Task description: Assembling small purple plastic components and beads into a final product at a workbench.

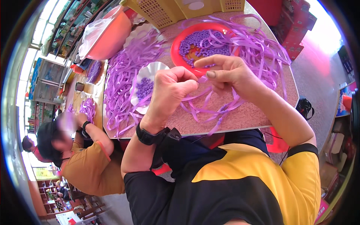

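Note:
My left hand (pixel 168 92), with a dark band at the wrist, is raised over the table, thumb and forefinger pinched together. A small bit of purple ribbon (pixel 202 79) shows at its fingertips. Close on the right, my right hand (pixel 236 77) has its forefinger stretched out, apart from the thumb; its lower fingers are partly hidden. Below them, a ribbon strung with small purple beads (pixel 221 112) hangs toward the table's near edge. A white fluted dish (pixel 160 66) of purple beads lies beside my left wrist. Beyond my hands is a red plate (pixel 175 50) of similar beads.
Heaps of purple ribbons (pixel 125 75) cover the table's left side and more ribbons (pixel 258 45) its far right. A yellow basket (pixel 157 15) stands at the back, with a lined red basin (pixel 112 35) to its left. A co-worker (pixel 90 161) sits at the left.

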`<state>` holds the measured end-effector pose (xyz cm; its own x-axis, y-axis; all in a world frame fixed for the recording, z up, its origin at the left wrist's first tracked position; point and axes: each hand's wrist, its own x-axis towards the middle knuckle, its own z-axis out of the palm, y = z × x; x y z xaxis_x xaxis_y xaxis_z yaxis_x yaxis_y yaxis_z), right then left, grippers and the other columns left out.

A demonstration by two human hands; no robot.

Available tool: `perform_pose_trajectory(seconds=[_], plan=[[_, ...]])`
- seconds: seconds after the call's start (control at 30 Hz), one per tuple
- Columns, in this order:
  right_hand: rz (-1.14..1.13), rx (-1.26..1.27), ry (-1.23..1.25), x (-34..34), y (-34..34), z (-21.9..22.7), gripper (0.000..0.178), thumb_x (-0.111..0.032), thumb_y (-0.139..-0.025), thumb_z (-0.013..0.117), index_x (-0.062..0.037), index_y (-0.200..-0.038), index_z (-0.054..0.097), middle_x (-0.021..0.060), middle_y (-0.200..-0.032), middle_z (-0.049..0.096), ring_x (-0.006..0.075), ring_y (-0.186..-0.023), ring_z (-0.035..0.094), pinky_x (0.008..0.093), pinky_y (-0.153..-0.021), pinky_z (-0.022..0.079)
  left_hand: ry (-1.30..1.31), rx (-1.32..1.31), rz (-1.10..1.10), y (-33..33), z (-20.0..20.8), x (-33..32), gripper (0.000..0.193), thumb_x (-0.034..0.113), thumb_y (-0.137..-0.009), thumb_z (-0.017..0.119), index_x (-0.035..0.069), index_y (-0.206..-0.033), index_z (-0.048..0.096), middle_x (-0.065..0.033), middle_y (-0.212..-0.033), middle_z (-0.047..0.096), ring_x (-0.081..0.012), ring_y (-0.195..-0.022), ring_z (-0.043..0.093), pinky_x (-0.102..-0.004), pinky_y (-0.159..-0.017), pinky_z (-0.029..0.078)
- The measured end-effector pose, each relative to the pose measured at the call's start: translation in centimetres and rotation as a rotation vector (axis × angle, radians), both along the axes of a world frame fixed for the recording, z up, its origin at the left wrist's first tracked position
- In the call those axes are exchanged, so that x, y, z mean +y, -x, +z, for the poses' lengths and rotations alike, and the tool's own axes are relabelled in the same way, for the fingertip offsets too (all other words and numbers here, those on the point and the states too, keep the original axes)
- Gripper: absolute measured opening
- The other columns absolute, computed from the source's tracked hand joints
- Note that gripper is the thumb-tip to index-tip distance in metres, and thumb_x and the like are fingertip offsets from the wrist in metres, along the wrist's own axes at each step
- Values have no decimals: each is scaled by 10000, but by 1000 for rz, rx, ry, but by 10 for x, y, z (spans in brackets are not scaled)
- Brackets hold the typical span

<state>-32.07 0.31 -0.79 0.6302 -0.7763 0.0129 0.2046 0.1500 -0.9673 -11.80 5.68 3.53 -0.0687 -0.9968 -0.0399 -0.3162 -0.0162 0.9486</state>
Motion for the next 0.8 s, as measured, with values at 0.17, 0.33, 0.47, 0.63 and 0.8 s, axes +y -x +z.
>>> perform_pose_trajectory(seconds=[0.17, 0.33, 0.47, 0.63, 0.8], plan=[[92, -71, -99, -3, 1, -6, 206, -178, -927, 671, 2, -1027, 650, -13, -634, 484, 93, -548, 506, 225, -506, 358, -134, 214, -8, 3, 4, -1, 51, 27, -808, 681, -10, -842, 690, 11, -714, 630, -44, -623, 533, -193, -555, 396], [105, -151, -161, -6, 4, -8, 181, -194, -936, 661, -21, -953, 609, -5, -638, 484, 121, -540, 514, 237, -495, 337, -279, 686, -51, -3, -11, -6, 59, 55, -845, 645, 7, -878, 658, -49, -727, 633, -104, -581, 562, -225, -496, 400], [99, -210, -190, -7, 5, -5, 189, -206, -945, 646, -25, -974, 601, -5, -631, 469, 126, -536, 514, 238, -484, 321, -245, 836, -58, -1, -22, -11, 66, 71, -861, 627, 10, -863, 651, -63, -734, 629, -117, -590, 572, -237, -478, 400], [7, -225, -189, -3, 5, 4, 200, -213, -952, 641, -23, -1003, 610, -14, -627, 461, 121, -540, 528, 236, -479, 335, -248, 763, -64, 4, -27, -15, 100, 102, -877, 620, 6, -860, 644, -65, -747, 623, -123, -604, 578, -236, -475, 398], [-60, -120, -120, -2, 0, 2, 204, -176, -942, 659, -19, -1069, 628, 1, -676, 556, 97, -562, 556, 215, -495, 370, -287, 803, -114, 3, -35, -24, 127, 117, -899, 604, 3, -859, 643, -63, -731, 617, -126, -602, 579, -236, -477, 397]])
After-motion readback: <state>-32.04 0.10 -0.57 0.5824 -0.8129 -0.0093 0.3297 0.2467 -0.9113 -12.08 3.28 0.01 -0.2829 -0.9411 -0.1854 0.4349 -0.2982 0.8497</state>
